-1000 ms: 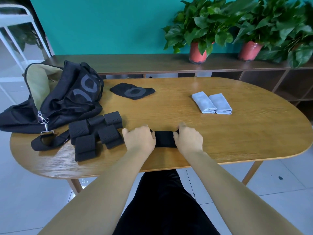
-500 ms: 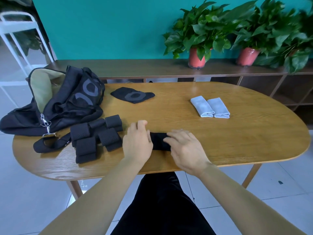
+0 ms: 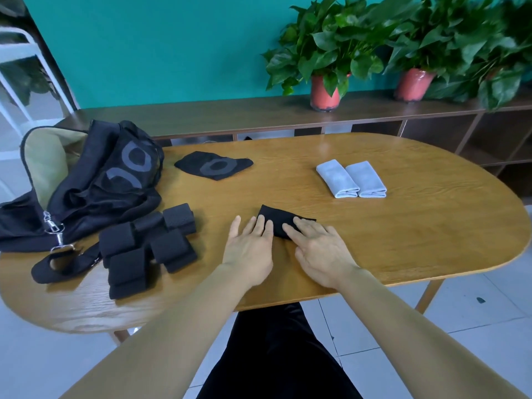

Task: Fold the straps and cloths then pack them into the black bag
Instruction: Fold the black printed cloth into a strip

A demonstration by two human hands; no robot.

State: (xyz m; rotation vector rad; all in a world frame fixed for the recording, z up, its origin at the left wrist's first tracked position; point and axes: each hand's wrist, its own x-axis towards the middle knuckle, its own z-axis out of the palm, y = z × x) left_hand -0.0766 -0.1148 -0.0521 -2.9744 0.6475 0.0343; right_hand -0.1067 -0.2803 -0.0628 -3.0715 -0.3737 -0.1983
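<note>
On the near middle of the oval wooden table (image 3: 417,226), a folded black strap (image 3: 283,218) is lying flat, and both hands are pressing on it. The left hand (image 3: 250,249) is resting palm down with its fingers straight and a little spread, the fingertips touching the strap's left edge. The right hand (image 3: 319,249) is lying palm down too, its straight fingers reaching across the strap's near right part. Neither hand is gripping anything.

To the left, a pile of folded black straps (image 3: 149,246) is sitting just beside the black bag (image 3: 95,180), which is slumping open at the table's left end and showing a pale lining. The bag is carrying large grey ring-shaped print, which I cannot read as words. A metal clip (image 3: 54,228) is hanging from it over a black loop. A black cloth (image 3: 214,168) with a similar grey ring is lying further back. Two folded grey cloths (image 3: 351,180) are lying side by side, touching, at the right.
</note>
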